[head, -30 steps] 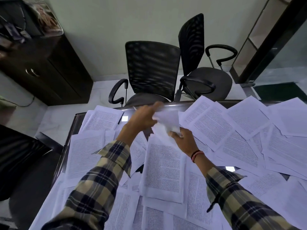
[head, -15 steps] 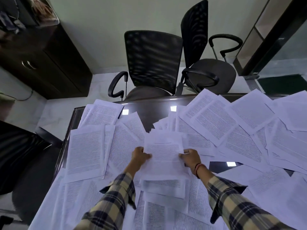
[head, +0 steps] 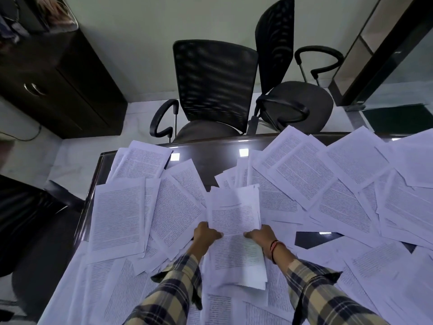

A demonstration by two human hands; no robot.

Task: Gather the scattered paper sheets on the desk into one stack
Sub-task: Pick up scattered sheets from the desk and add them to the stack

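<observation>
A second ago both hands were raised toward the upper middle of the frame, over the far edge of the dark glossy desk (head: pixel 206 158), pinching a crumpled bundle of white printed paper sheets (head: pixel 234 209); half a second ago they had dropped to the centre of the frame with the bundle flattened between them. Now the left hand (head: pixel 206 235) and the right hand (head: pixel 260 235) sit lower, just below centre, gripping the bundle's near corners, and its top page lies squarer over the loose sheets beneath.
</observation>
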